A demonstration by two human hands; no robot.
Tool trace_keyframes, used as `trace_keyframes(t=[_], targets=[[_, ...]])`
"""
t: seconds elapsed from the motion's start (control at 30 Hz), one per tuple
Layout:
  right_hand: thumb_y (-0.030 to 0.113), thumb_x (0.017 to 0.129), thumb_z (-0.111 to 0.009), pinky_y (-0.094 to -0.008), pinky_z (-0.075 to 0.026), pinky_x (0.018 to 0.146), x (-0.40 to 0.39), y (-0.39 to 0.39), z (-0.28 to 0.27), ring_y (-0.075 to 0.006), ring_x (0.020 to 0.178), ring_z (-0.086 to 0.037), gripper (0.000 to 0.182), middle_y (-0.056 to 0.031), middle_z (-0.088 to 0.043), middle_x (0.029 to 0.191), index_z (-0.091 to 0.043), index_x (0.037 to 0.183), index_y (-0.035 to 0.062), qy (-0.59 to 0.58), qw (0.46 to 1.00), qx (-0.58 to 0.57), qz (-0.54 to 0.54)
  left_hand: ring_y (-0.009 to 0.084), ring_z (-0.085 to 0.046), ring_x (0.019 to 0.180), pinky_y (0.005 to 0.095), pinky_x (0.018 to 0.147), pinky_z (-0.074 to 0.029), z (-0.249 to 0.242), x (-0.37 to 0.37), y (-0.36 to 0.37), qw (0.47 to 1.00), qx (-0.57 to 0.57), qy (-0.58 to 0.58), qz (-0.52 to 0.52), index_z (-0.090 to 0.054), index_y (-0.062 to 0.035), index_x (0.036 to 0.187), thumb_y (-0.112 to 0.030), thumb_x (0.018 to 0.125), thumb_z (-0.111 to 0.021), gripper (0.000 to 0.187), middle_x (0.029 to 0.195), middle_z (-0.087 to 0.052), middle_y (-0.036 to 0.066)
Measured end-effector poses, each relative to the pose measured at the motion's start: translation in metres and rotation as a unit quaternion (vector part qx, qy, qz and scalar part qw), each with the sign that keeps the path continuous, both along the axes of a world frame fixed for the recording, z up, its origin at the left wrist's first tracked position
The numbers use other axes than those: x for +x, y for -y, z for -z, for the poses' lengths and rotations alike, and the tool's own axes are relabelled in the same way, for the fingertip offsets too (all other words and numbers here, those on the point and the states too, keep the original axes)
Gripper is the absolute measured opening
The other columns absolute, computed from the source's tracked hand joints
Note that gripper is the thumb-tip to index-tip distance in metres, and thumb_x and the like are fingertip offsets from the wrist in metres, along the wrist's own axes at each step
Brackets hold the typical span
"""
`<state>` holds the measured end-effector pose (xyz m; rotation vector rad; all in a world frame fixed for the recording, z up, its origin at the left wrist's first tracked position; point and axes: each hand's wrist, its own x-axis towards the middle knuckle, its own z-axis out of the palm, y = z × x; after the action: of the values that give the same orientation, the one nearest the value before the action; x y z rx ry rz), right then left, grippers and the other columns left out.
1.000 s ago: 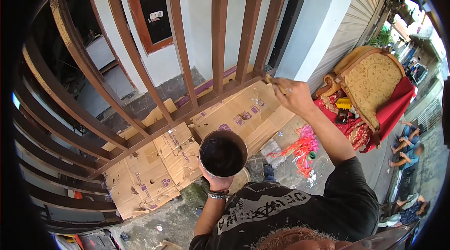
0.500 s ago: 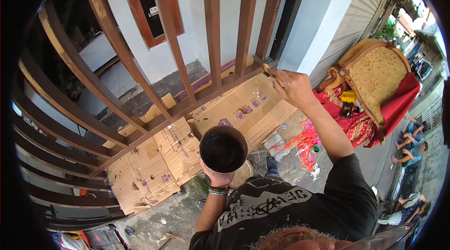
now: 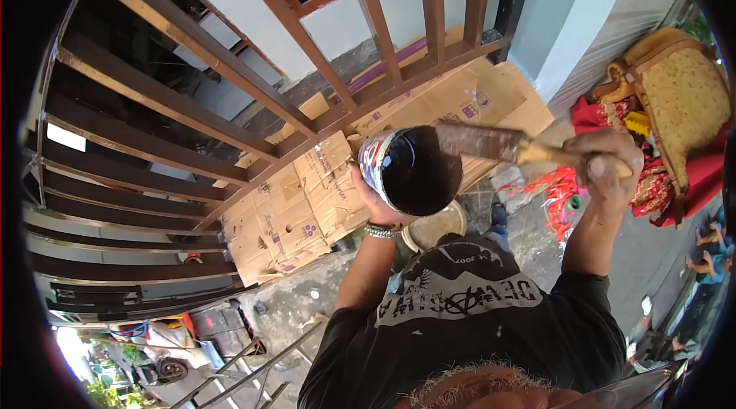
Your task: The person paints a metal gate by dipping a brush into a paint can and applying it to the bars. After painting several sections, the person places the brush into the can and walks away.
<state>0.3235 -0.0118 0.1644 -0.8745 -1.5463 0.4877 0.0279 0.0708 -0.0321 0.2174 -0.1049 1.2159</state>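
Observation:
My left hand is wrapped round the side of a paint can. The can is tilted, its mouth turned toward the camera, with dark paint inside. A paintbrush is gripped by its wooden handle in my right hand. Its wide dark head reaches the can's rim from the right; whether the bristle tips touch the rim cannot be made out. Beyond both hands runs a brown slatted fence. Flattened cardboard lies on the ground along its foot.
A round lidded bucket stands below the can. To the right are a gold upholstered chair with red cloth, and a tangle of red plastic strips. A metal frame is at lower left. People sit at the far right.
The paintbrush has left the fence's lower rail and come back to the can's mouth. The can has tilted toward the brush. My view has shifted, moving the scene within the frame.

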Motion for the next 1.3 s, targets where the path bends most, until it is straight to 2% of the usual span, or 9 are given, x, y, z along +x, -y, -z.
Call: trace_keyframes(t=[0.17,0.43,0.53,0.6,0.73,0.93,1.07,1.1,1.3], targets=[[0.016,0.087,-0.069,-0.0321,-0.052,0.053,-0.033,-0.004,0.011,-0.0258,0.058,-0.069,0.019,-0.0128,-0.069,0.07,-0.071,0.096,0.0001,0.109,0.992,-0.047,-0.031,0.0355,-0.05,0.131,0.0519,0.114,-0.038,-0.025,0.013,-0.02,0.983,0.088,-0.138,-0.083,-0.039,0.0005,0.146,-0.07,0.092,-0.048,0.089,0.143,-0.052,0.019],[0.013,0.088,-0.065,-0.0396,-0.052,0.055,-0.074,-0.042,0.069,-0.0355,0.061,-0.065,0.014,-0.0179,-0.067,0.074,-0.069,0.096,0.0022,0.197,0.971,-0.122,0.056,0.0287,-0.048,0.134,0.0456,0.114,-0.036,-0.007,0.021,-0.021,0.92,0.089,-0.297,-0.241,-0.03,-0.0047,0.153,-0.071,0.091,-0.049,0.093,0.146,-0.048,0.014],[0.014,0.09,-0.067,-0.0334,-0.047,0.051,-0.064,-0.056,0.08,-0.0268,0.053,-0.063,0.016,-0.0141,-0.065,0.065,-0.068,0.093,-0.001,0.141,0.983,-0.117,0.003,0.0293,-0.048,0.134,0.0453,0.114,-0.036,-0.016,0.03,-0.019,0.903,0.135,-0.319,-0.256,-0.03,-0.0032,0.153,-0.072,0.091,-0.046,0.094,0.146,-0.048,0.015],[0.014,0.091,-0.063,-0.032,-0.046,0.048,-0.051,-0.066,0.079,-0.0203,0.051,-0.061,0.016,-0.012,-0.064,0.063,-0.069,0.094,-0.0011,0.05,0.967,-0.243,-0.061,0.0287,-0.049,0.133,0.0448,0.114,-0.036,-0.01,0.035,-0.024,0.893,0.152,-0.328,-0.268,-0.031,-0.0028,0.153,-0.073,0.091,-0.046,0.094,0.145,-0.049,0.014],[0.016,0.094,-0.062,-0.0242,-0.037,0.043,-0.013,-0.061,0.047,-0.0069,0.048,-0.052,0.02,-0.0041,-0.06,0.06,-0.072,0.098,-0.0011,-0.092,0.932,-0.344,-0.073,0.0257,-0.051,0.131,0.043,0.113,-0.036,-0.017,0.05,-0.027,0.926,0.053,-0.29,-0.234,-0.046,-0.0051,0.144,-0.067,0.096,-0.042,0.078,0.14,-0.056,0.009],[0.021,0.099,-0.059,-0.02,-0.034,0.041,0.029,-0.041,-0.005,-0.0047,0.045,-0.045,0.03,-0.0036,-0.059,0.06,-0.07,0.105,-0.0057,-0.156,0.984,-0.057,0.061,0.0299,-0.058,0.122,0.0477,0.099,-0.051,-0.042,0.085,-0.033,0.983,-0.029,-0.179,-0.043,-0.046,-0.0118,0.143,-0.071,0.092,-0.044,0.078,0.139,-0.057,0.011],[0.021,0.101,-0.057,-0.0212,-0.042,0.05,0.022,-0.067,-0.06,-0.0077,0.057,-0.054,0.031,-0.0074,-0.063,0.071,-0.066,0.114,-0.0062,-0.095,0.975,0.128,0.157,0.0331,-0.061,0.118,0.0443,0.091,-0.056,-0.058,0.103,-0.044,0.989,-0.003,-0.145,0.024,-0.044,-0.0105,0.144,-0.076,0.088,-0.045,0.087,0.14,-0.055,0.015],[0.02,0.102,-0.057,-0.0217,-0.043,0.052,0.019,-0.079,-0.075,-0.0079,0.058,-0.055,0.03,-0.0077,-0.064,0.073,-0.066,0.115,-0.0059,-0.086,0.967,0.169,0.169,0.0317,-0.054,0.129,0.0516,0.101,-0.048,-0.055,0.103,-0.049,0.989,0.032,-0.137,0.045,-0.043,-0.0144,0.147,-0.076,0.09,-0.043,0.084,0.145,-0.052,0.01],[0.016,0.101,-0.06,-0.0222,-0.047,0.056,0.013,-0.153,-0.141,-0.0079,0.064,-0.059,0.026,-0.0051,-0.066,0.078,-0.067,0.118,-0.0025,-0.068,0.918,0.334,0.205,0.0334,-0.049,0.134,0.055,0.107,-0.043,-0.067,0.091,-0.032,0.987,0.031,-0.157,0.026,-0.04,-0.0132,0.149,-0.076,0.09,-0.041,0.086,0.149,-0.049,0.012]])
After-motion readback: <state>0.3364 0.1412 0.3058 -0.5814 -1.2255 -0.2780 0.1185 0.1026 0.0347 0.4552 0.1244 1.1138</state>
